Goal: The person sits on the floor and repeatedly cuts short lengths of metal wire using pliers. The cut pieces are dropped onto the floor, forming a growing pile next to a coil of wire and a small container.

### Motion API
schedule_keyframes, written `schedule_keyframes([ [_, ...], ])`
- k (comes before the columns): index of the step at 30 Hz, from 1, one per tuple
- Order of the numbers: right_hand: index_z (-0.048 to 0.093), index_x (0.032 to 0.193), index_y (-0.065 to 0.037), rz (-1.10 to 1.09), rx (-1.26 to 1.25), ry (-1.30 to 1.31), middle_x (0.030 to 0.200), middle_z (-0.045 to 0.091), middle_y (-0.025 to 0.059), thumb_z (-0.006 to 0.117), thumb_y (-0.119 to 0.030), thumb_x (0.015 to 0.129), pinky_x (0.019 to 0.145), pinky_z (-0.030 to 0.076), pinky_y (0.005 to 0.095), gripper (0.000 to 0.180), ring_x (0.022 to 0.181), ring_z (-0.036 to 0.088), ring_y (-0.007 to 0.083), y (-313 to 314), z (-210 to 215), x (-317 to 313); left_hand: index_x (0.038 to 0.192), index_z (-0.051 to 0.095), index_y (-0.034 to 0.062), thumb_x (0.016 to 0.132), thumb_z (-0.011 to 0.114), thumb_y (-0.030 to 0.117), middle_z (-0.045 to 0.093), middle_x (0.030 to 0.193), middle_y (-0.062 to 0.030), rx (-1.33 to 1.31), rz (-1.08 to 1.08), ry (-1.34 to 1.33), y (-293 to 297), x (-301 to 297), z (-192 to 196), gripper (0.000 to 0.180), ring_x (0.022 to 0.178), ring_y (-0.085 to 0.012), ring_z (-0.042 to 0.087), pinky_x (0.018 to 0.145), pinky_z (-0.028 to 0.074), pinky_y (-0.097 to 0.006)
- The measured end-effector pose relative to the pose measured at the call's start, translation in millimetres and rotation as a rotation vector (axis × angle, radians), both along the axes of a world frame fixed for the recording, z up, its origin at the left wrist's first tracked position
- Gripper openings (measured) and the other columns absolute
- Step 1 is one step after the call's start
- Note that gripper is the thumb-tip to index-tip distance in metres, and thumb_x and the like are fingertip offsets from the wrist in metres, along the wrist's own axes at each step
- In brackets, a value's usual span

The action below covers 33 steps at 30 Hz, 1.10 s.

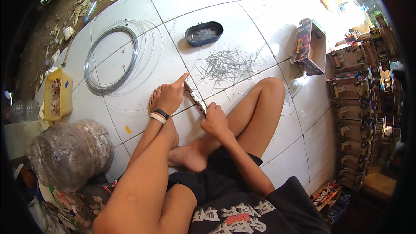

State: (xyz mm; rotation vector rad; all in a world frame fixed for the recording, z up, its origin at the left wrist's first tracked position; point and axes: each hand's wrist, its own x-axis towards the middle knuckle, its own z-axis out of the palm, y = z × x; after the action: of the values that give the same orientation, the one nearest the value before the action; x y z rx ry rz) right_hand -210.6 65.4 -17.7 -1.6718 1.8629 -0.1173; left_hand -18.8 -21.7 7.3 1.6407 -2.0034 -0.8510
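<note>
My right hand [215, 121] is closed around the lower end of a pair of pliers [196, 99], whose dark and silvery length slants up toward my other hand. My left hand [171, 96], with a black and a white band at its wrist, is beside the upper end of the pliers. Its fingers look pressed together toward the tip; anything thin between them is too small to make out. Just beyond lies a loose pile of short, straight wire pieces [225, 66] on the white tiles. Behind it stands a dark blue oval container [203, 41] with more wire pieces inside.
A coil of wire [88, 67] lies on the tiled floor at the left. Near it stand a yellow bin [67, 93] and a large cloudy plastic jug [71, 154]. At right are an open printed box [299, 47] and stacked wooden toy-like vehicles [351, 104].
</note>
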Motion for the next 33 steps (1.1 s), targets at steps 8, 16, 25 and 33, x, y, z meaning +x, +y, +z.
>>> schedule_keyframes([
  [8,0.07,0.124,0.003,-0.117,0.653,-0.689,0.104,0.071,0.0161,0.054,-0.012,0.087,0.075,0.057,0.034,0.043,0.089,0.069,0.024,-40,12,-40,0.145,0.062,0.022,0.1,0.052,0.011,0.068,0.079,-0.025,0.001,0.094,0.016,-34,5,10,0.046,0.076,-0.0452,0.068,0.073,0.053,-0.054],
  [16,0.056,0.138,0.006,-0.374,0.456,-1.233,0.13,0.064,0.0155,0.052,-0.002,0.089,0.096,0.051,0.0368,0.05,0.118,0.064,0.0244,-4,23,-32,0.14,0.065,0.0181,0.101,0.052,0.013,0.06,0.068,-0.0247,0.018,0.038,-0.013,15,11,-6,0.042,0.067,-0.0427,0.064,0.067,0.049,-0.051],
  [25,0.056,0.136,0.006,-0.355,0.253,-1.106,0.131,0.064,0.0139,0.055,-0.002,0.088,0.096,0.047,0.0331,0.048,0.115,0.064,0.022,-2,10,-27,0.139,0.066,0.0159,0.1,0.052,0.012,0.062,0.07,-0.0255,-0.004,-0.047,0.033,23,7,0,0.041,0.066,-0.0426,0.064,0.068,0.05,-0.052],
  [33,0.053,0.138,0.003,-0.367,0.195,-1.097,0.132,0.062,0.0126,0.058,-0.004,0.088,0.086,0.048,0.0307,0.051,0.111,0.063,0.0196,-1,12,-25,0.139,0.066,0.0175,0.098,0.054,0.012,0.066,0.074,-0.0257,0.006,-0.077,-0.012,28,2,-3,0.043,0.071,-0.0442,0.066,0.071,0.052,-0.053],
])
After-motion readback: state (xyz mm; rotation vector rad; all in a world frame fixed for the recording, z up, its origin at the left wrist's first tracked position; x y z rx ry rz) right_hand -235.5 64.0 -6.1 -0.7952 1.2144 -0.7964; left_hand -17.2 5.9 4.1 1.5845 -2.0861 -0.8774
